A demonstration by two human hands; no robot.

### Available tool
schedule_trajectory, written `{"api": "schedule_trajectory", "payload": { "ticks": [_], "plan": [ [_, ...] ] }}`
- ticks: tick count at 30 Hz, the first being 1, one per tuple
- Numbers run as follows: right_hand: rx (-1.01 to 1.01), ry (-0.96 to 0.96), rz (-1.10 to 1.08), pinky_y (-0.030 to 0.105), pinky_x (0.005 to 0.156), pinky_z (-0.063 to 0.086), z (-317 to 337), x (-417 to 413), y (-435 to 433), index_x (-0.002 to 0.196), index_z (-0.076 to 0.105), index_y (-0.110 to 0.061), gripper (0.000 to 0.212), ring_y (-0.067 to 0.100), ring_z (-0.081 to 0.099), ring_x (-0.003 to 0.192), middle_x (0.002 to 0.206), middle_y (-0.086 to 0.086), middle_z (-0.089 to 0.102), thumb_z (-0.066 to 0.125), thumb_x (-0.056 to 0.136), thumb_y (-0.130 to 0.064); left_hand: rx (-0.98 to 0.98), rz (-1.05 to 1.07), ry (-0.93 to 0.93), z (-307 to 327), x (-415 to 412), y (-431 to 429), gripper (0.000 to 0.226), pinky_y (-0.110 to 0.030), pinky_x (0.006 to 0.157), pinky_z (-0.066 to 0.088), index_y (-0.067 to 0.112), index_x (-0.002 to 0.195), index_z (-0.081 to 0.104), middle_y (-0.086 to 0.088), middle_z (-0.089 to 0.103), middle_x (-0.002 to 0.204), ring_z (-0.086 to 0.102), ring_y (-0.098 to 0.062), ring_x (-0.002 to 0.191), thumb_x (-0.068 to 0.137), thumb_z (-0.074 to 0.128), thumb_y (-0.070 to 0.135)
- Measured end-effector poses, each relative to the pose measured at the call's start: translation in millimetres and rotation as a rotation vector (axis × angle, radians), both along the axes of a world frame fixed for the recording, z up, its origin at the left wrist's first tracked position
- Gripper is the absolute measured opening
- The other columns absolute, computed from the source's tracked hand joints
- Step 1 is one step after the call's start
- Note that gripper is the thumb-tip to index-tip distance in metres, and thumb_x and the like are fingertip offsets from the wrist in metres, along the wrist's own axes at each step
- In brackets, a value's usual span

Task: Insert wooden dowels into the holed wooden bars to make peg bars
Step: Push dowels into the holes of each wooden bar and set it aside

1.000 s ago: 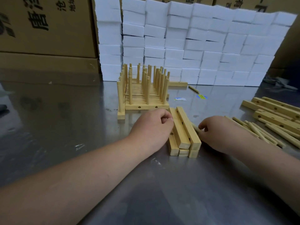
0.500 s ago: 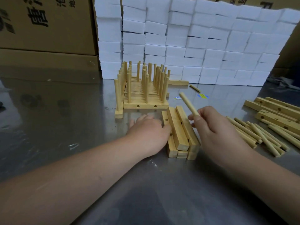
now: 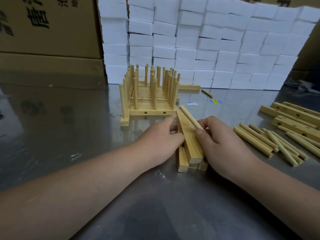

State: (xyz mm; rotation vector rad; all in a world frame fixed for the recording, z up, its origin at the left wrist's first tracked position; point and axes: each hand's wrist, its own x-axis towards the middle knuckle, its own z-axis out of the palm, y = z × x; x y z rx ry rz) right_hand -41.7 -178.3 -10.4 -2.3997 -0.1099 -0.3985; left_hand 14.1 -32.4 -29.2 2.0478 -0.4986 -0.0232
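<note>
A small stack of holed wooden bars lies on the metal table in front of me. My left hand rests against the stack's left side, its fingers touching the top bar. My right hand pinches one wooden dowel between thumb and fingers; the dowel slants up and away over the top bar. Loose dowels lie in a pile to the right. Beyond them are more holed bars. Finished peg bars with upright dowels stand grouped behind the stack.
A wall of white foam blocks runs along the table's far side, with cardboard boxes at the back left. A single bar and a stray dowel lie near the foam. Small stickers are on the table.
My right hand took a dowel from the pile, lifted it and brought it over the stacked bars. My left hand stayed against the stack, shifting its fingers on the top bar.
</note>
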Motion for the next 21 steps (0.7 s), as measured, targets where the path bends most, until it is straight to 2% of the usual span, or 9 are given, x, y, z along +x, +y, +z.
{"api": "schedule_trajectory", "payload": {
  "ticks": [3, 7, 8, 10, 11, 13, 16, 18, 21],
  "plan": [
    [0.057, -0.019, 0.001, 0.024, 0.056, 0.04, 0.0, -0.2, -2.0, 0.092, 0.049, -0.027, 0.01, 0.008, 0.053, 0.069, 0.08, -0.004, 0.059, 0.04, 0.094, -0.031, 0.023, -0.022, -0.029, 2.7, -4.5, 0.0, 0.033, -0.005, 0.072, 0.03, 0.041, 0.12, 0.055, 0.033, 0.05, 0.084, 0.049, 0.0, 0.097, 0.087, 0.05, 0.04],
    [0.085, -0.027, 0.043, 0.025, 0.052, 0.034, -3.2, 1.7, -1.5, 0.086, 0.048, -0.028, 0.009, 0.006, 0.048, 0.059, 0.069, -0.005, 0.054, 0.041, 0.092, -0.029, 0.039, -0.066, 0.01, 6.7, -8.4, 0.5, 0.026, 0.0, 0.067, 0.028, 0.052, 0.108, 0.052, 0.039, 0.046, 0.086, 0.045, 0.007, 0.099, 0.082, 0.055, 0.05],
    [0.09, -0.031, 0.053, 0.026, 0.054, 0.033, -4.3, 2.3, -1.2, 0.085, 0.047, -0.028, 0.009, 0.006, 0.047, 0.06, 0.068, -0.007, 0.053, 0.041, 0.092, -0.029, 0.024, -0.077, 0.014, 7.8, -9.0, 1.0, 0.029, 0.001, 0.068, 0.031, 0.056, 0.107, 0.049, 0.04, 0.048, 0.088, 0.047, 0.007, 0.102, 0.081, 0.06, 0.047],
    [0.089, -0.055, 0.05, 0.026, 0.054, 0.032, -5.5, 2.9, -1.3, 0.081, 0.047, -0.029, 0.011, 0.004, 0.047, 0.061, 0.067, -0.008, 0.052, 0.042, 0.091, -0.03, -0.036, -0.071, 0.005, 6.0, -6.3, 1.7, 0.063, 0.002, 0.078, 0.027, 0.044, 0.133, 0.037, 0.039, 0.05, 0.107, 0.041, 0.007, 0.113, 0.077, 0.066, 0.038],
    [0.084, -0.075, 0.039, 0.024, 0.053, 0.032, -5.4, 3.0, -1.3, 0.08, 0.046, -0.029, 0.012, 0.002, 0.048, 0.06, 0.066, -0.009, 0.053, 0.042, 0.091, -0.03, -0.057, -0.05, -0.001, 5.8, -5.3, 2.3, 0.079, -0.004, 0.087, 0.025, 0.033, 0.143, 0.025, 0.032, 0.048, 0.123, 0.037, 0.006, 0.119, 0.077, 0.068, 0.034],
    [0.083, -0.11, 0.009, 0.02, 0.049, 0.031, -4.6, 2.7, -1.9, 0.079, 0.047, -0.028, 0.013, -0.001, 0.049, 0.06, 0.062, -0.009, 0.053, 0.043, 0.091, -0.031, -0.142, -0.011, 0.005, 5.8, -4.4, 3.0, 0.086, -0.017, 0.096, 0.028, 0.023, 0.147, 0.017, 0.017, 0.044, 0.138, 0.039, 0.001, 0.122, 0.079, 0.068, 0.022],
    [0.067, -0.137, -0.019, 0.024, 0.049, 0.032, -2.1, 2.0, -3.4, 0.078, 0.049, -0.03, 0.014, -0.003, 0.05, 0.061, 0.062, -0.01, 0.056, 0.043, 0.09, -0.032, -0.363, 0.02, 0.041, 7.8, -5.6, 2.2, 0.074, -0.014, 0.086, 0.042, 0.019, 0.144, 0.028, 0.012, 0.049, 0.126, 0.051, 0.007, 0.101, 0.081, 0.062, 0.004],
    [0.044, -0.159, -0.03, 0.023, 0.048, 0.032, 0.5, 0.9, -4.7, 0.075, 0.05, -0.035, 0.015, -0.004, 0.05, 0.058, 0.064, -0.022, 0.057, 0.044, 0.089, -0.034, -0.503, 0.037, 0.089, 9.5, -5.7, 2.7, 0.057, -0.016, 0.08, 0.046, 0.015, 0.135, 0.043, 0.004, 0.056, 0.117, 0.058, -0.001, 0.091, 0.081, 0.058, 0.001],
    [0.035, -0.195, -0.046, 0.02, 0.044, 0.03, 2.9, -1.3, -6.8, 0.071, 0.052, -0.038, 0.02, -0.004, 0.049, 0.05, 0.058, -0.026, 0.055, 0.045, 0.089, -0.033, -0.806, -0.048, 0.289, 14.5, -6.3, 4.5, 0.03, -0.021, 0.057, 0.05, 0.009, 0.11, 0.061, -0.01, 0.067, 0.091, 0.056, -0.013, 0.05, 0.085, 0.045, 0.002]
  ]
}}
